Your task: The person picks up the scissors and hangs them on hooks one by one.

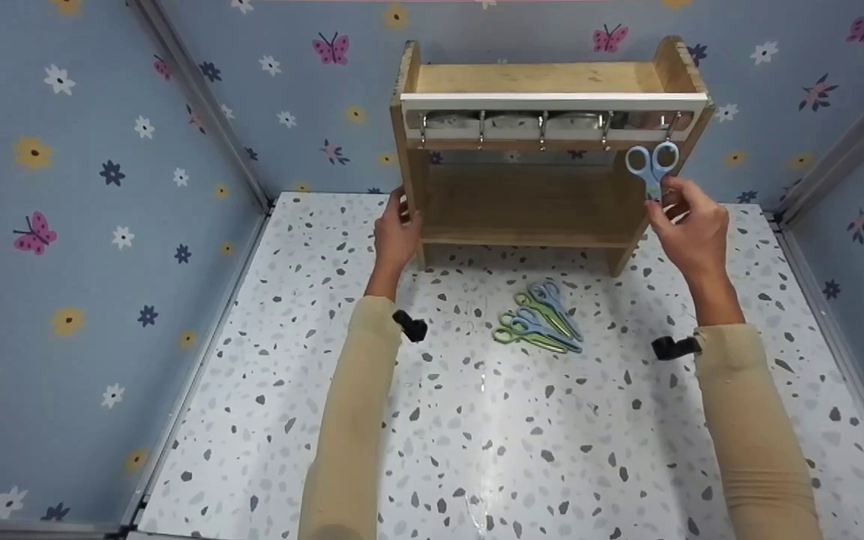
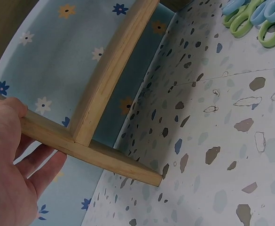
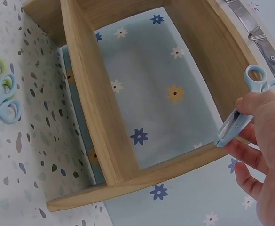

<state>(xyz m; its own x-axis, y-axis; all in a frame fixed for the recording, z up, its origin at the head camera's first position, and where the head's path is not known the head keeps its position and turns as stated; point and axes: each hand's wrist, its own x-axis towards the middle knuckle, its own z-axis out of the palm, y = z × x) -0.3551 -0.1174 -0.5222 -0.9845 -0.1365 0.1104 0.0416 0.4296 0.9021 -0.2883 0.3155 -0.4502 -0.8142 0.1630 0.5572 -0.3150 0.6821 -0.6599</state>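
A wooden shelf (image 1: pixel 522 236) stands upright with a white hook rail (image 1: pixel 499 97) across its upper front. My left hand (image 1: pixel 396 234) grips the shelf's left side panel (image 2: pixel 52 129), thumb on one face and fingers behind. Between thumb and fingers my right hand (image 1: pixel 691 225) pinches a pair of blue scissors (image 1: pixel 653 166), blades down and handle loops up. The loops are right at the rightmost hook (image 1: pixel 672 126); in the right wrist view the hook's tip overlaps one loop. The other hooks hold nothing.
Several blue and green scissors (image 1: pixel 541 319) lie in a fanned pile on the speckled tabletop (image 1: pixel 477 420), in front of the shelf. Flowered panels (image 1: pixel 64 300) enclose the table at the back and sides.
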